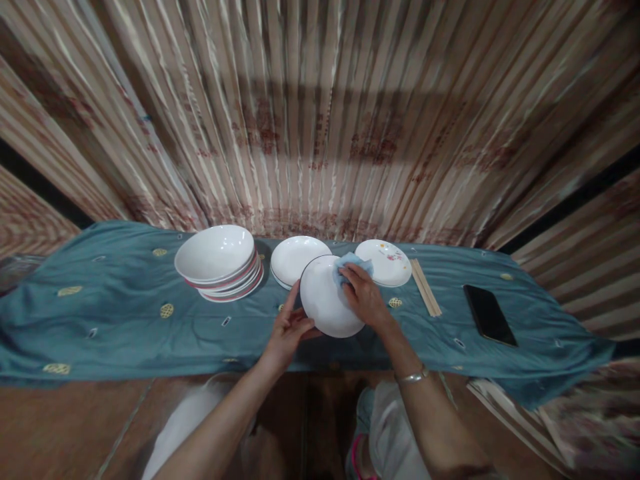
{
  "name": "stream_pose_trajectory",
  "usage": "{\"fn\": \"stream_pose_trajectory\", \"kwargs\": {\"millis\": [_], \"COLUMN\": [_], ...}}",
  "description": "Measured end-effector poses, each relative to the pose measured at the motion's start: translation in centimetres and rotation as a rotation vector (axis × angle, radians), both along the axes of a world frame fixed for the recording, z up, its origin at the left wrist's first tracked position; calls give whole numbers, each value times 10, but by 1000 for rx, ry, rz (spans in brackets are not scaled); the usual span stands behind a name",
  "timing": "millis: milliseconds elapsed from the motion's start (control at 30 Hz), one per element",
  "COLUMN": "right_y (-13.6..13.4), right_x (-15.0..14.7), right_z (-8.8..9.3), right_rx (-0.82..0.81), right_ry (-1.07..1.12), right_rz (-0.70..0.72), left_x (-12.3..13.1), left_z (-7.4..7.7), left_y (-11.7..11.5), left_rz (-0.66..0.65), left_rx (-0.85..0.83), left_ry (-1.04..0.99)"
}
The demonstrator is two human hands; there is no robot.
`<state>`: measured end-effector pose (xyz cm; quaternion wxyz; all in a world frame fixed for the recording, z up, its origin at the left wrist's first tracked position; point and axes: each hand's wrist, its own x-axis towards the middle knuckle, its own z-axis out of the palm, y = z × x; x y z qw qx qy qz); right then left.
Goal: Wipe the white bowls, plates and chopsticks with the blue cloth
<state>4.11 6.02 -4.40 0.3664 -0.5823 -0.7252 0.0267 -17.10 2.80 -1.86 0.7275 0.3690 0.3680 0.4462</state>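
Note:
A white plate with a thin dark rim is tilted up above the front part of the table. My left hand grips it by its left edge, thumb on the front and fingers partly hidden behind. A light blue cloth is bunched in my right hand, pressed against the plate's upper right area. Just behind, white plates lie stacked. To the right of these sits a white plate with flowers.
A stack of white bowls with red bands stands at left. Chopsticks lie right of the flowered plate, and a black phone farther right. A teal cloth covers the table. Pleated curtains hang behind.

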Motion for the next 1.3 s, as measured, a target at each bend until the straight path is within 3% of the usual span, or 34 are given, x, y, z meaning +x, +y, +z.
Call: {"fn": "stream_pose_trajectory", "kwargs": {"millis": [533,1300], "right_y": [1,-17], "right_x": [-29,-58], "right_z": [-1,20], "right_rx": [-50,-239], "right_ry": [27,271], "right_rz": [142,445], "left_x": [-1,-2], "left_z": [-6,-6], "left_y": [0,1], "left_rz": [-22,-11], "left_rx": [5,-27], "left_ry": [-17,-85]}}
